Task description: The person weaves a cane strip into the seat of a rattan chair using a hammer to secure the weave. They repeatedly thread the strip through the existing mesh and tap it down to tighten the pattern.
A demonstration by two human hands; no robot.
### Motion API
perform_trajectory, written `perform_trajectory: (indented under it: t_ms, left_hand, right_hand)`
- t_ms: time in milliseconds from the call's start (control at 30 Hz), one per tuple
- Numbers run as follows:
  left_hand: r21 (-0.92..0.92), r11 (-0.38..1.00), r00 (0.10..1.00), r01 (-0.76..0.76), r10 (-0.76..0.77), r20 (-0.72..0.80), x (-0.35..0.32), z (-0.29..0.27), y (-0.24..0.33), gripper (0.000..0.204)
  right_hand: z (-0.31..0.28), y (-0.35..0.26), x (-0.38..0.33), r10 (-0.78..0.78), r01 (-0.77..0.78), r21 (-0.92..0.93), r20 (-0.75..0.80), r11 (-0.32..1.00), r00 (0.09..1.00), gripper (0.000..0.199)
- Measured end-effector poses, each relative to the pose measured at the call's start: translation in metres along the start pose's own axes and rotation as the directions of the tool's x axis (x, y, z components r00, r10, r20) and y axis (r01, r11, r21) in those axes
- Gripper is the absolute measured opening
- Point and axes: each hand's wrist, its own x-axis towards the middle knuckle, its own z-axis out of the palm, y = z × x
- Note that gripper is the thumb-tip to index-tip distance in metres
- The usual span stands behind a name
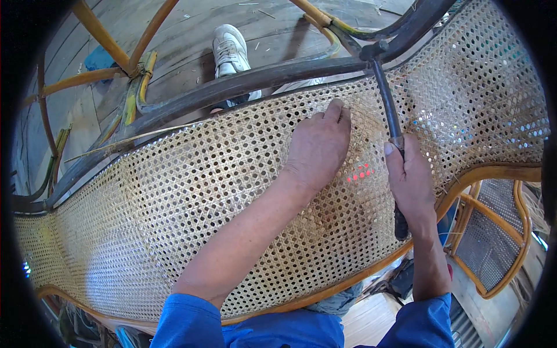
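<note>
Much of the cane chair lies beyond my view

My right hand (411, 180) covers the middle of the hammer handle (390, 110); the woven cane panel (191, 203) runs off past the dark rim, and the frame rail (243, 87) hides all but the toe of a white shoe (229, 49).

White sneaker (230, 49) on plank floor (191, 29); another cane chair (493, 238) at right.

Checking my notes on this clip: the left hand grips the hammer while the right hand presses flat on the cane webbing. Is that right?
Not quite: the head view shows the hands swapped. The right hand grips the hammer, and the left hand presses flat on the cane webbing.
</note>
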Motion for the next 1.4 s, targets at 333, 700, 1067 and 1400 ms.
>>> perform_trajectory:
  t_ms: [333, 700, 1067, 1400]
  left_hand:
    - [0.035, 0.999, 0.999, 0.007, -0.008, 0.036, 0.003, -0.003, 0.002, 0.027]
    - [0.009, 1.000, 1.000, 0.006, -0.006, -0.008, 0.002, 0.000, 0.000, 0.026]
    - [0.042, 0.999, 1.000, 0.007, -0.007, 0.002, 0.003, 0.000, 0.001, 0.026]
    - [0.002, 1.000, 1.000, 0.018, -0.018, 0.013, 0.001, 0.000, -0.001, 0.024]
  right_hand:
    - [0.001, -0.001, 0.002, 0.092, -0.092, 0.000, 0.082, 0.996, 0.992, 0.026]
    - [0.004, -0.004, 0.001, 0.125, -0.121, -0.036, 0.115, 0.992, 0.986, 0.026]
    - [0.009, 0.002, -0.003, 0.052, -0.053, 0.079, 0.018, 0.995, 0.998, 0.025]
    - [0.003, -0.002, -0.002, 0.063, -0.067, 0.048, 0.071, 0.997, 0.995, 0.024]
